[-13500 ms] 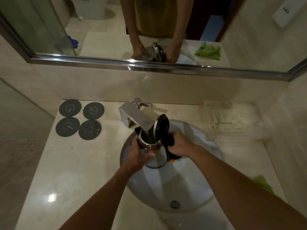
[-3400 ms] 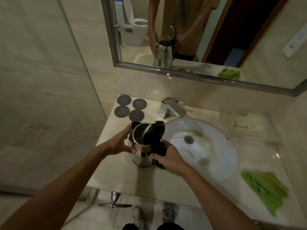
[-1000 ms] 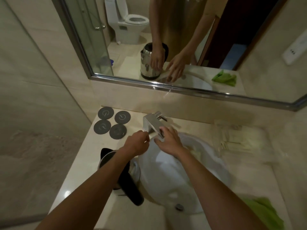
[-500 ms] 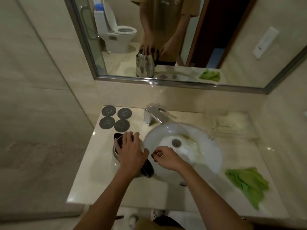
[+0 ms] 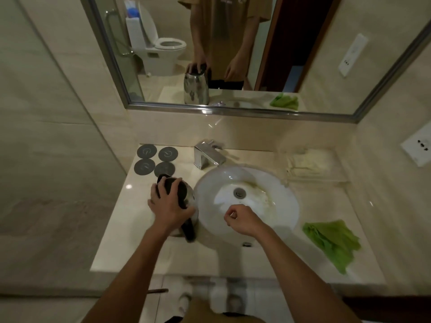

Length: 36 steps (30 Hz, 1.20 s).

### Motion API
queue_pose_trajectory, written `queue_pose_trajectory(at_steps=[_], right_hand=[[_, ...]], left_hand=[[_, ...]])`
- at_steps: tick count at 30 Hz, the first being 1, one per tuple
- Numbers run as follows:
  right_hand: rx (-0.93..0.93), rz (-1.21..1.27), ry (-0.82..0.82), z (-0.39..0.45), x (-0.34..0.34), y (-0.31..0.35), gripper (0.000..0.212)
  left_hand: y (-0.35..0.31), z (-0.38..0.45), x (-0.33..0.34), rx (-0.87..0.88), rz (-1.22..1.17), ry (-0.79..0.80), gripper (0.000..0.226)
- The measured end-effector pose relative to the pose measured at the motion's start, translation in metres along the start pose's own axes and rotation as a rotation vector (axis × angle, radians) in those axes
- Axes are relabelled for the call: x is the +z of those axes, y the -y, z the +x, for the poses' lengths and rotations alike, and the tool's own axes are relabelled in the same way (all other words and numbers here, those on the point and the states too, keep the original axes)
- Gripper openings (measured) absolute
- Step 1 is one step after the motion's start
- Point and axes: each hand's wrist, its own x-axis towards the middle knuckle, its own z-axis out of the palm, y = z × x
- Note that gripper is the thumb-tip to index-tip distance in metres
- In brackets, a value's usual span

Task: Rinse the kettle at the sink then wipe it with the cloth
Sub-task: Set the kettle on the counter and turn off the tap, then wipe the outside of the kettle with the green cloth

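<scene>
Kettle: one, steel with a black lid and handle, standing upright on the counter just left of the basin; its handle faces the person.
Counter: one pale stone top, bearing the kettle at left and the cloth at right, with the basin set between them.
Mirror: one, above the backsplash; it shows the kettle standing with a hand on its lid.
Sink: one white oval basin, drain in the middle, nothing in it; no water seems to be running from the tap.
Cloth: one, green and crumpled, on the counter right of the basin, its long axis running from near the basin rim towards the counter's front right; well apart from the kettle.
Left hand: laid over the kettle's lid, fingers spread and curled down around it, pressing or steadying rather than lifting.
Right hand: loosely curled, holding nothing, hovering over the near side of the basin.
Key relation: the cloth lies to the right of the right hand, across the basin rim; the right hand is clearly the nearer one, the left being occupied on the far side.
Step, as I judge it: rinsing looks finished; fetching the cloth comes next.
Coasters: four dark round discs in a two-by-two block behind the kettle.
</scene>
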Motion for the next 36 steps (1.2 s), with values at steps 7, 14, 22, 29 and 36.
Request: queue_pose_trajectory(at_steps=[7,14,22,29,36], right_hand=[[0.122,-0.135,-0.081,-0.004,-0.027,-0.063,0.018],[0.192,-0.123,-0.13,-0.01,-0.058,-0.125,0.014],[0.28,-0.384,-0.25,-0.031,-0.098,-0.213,0.04],[0.42,-0.18,-0.226,-0.033,-0.089,-0.303,0.07],[0.447,-0.105,-0.417,-0.027,-0.074,-0.295,0.022]], left_hand=[[-0.018,-0.008,0.017,-0.024,0.266,-0.121,0.078],[-0.082,-0.029,0.07,0.238,0.443,-0.031,0.055],[-0.174,-0.029,0.153,0.374,0.354,0.352,0.037],[-0.226,-0.043,0.217,0.45,0.425,0.577,0.034],[-0.217,-0.051,0.248,0.415,0.384,0.668,0.032]])
